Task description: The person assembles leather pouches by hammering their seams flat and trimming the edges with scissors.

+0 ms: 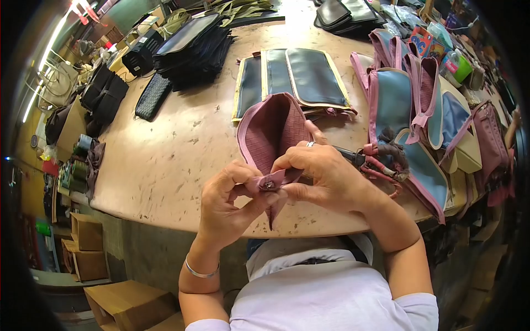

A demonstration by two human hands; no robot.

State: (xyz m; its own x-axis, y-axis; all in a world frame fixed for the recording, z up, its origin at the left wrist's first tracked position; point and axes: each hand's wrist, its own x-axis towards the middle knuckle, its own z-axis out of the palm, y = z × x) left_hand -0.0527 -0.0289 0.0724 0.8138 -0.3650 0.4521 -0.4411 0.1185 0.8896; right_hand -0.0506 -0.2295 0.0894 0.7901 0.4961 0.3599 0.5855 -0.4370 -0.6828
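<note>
Between my two hands is a pink woven-pattern pouch piece (259, 138), its open mouth folded upward above the table's front edge. My left hand (229, 193) pinches a pink tab with a small metal fitting (269, 185) at the lower end of the piece. My right hand (326, 176), with a ring on one finger, grips the same end from the other side, thumb close to the fitting. Just right of my right hand lie scissors (386, 165) with wrapped handles. Behind the pouch piece lie flat dark panels with yellow edging (317, 74).
Pink-edged blue pieces (392, 99) are heaped at the right of the wooden table (182, 165). A tall stack of black pieces (193, 52) stands at the back left, near a dark patterned case (153, 96). Cardboard boxes (130, 303) sit on the floor at left.
</note>
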